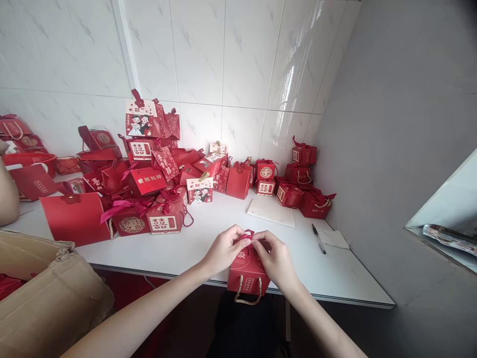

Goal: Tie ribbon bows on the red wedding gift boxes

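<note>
- Well, both hands meet just left of the pen [319,238], on its near side. Left hand [223,248] and right hand [276,259] each have thumb + fingertips pinched together on the top tab [248,234] of the red box [248,278].
- Red box is left of the pen and nearer to me, at the front edge of the table [179,251]. Its lower part + rope handle [248,300] hang past that edge. I cannot tell if the bottom rests on the table or if only the hands carry it.
- Risk 1 (my judgement): the grip is only on the thin tab. If one pinch slips, the box can tip fwd and drop, because little table is under it.
- Risk 2: two hands pulling the tab in opposite directions may tear or crease it; it looks like thin card.
- Risk 3: the dangling rope handle could catch on the edge if the box moves back.
- Risk 4: the pen lies loose, just beside a paper slip [334,238]. A wide move of the right wrist could roll it off.
- Pile of red boxes [160,219], far left of the pen and behind it, is loosely heaped, some leaning. A bump to the table may topple them, but it is well apart from the hands, so low risk.
</note>
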{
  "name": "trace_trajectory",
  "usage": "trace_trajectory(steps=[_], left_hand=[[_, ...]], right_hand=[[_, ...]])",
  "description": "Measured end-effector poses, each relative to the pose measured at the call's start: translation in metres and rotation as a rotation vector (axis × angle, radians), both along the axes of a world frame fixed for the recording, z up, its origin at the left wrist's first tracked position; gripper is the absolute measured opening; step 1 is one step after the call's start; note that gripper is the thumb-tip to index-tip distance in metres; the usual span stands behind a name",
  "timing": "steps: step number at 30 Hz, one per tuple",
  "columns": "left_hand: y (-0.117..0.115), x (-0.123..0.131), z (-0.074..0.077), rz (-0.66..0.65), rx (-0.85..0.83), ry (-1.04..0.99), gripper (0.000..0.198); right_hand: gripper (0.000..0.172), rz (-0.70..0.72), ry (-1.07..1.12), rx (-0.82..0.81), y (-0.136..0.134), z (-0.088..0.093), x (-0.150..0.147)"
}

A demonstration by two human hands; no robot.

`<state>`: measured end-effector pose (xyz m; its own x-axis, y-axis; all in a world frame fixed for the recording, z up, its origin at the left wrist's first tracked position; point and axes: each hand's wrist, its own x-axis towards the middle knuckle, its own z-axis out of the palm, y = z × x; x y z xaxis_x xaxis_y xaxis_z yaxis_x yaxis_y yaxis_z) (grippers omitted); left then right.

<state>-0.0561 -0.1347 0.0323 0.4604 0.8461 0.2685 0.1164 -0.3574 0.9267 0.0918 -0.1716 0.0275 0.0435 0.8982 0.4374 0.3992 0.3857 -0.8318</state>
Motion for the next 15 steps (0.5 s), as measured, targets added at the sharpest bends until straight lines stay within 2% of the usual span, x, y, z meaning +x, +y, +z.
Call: trace_trajectory(steps=[9, 15], left_hand=[[0.004, 0.005, -0.004, -0.036, -0.177, -0.094, 0.031], [0.001, 0.011, -0.001, -0.05, -0.227, -0.149, 0.029]], right_hand=[[0.018, 0.094, 0.006, -0.118, 0.006, 0.009, 0.011], [0.012, 0.067, -0.023, -0.053, 0.009, 0.005, 0.013]])
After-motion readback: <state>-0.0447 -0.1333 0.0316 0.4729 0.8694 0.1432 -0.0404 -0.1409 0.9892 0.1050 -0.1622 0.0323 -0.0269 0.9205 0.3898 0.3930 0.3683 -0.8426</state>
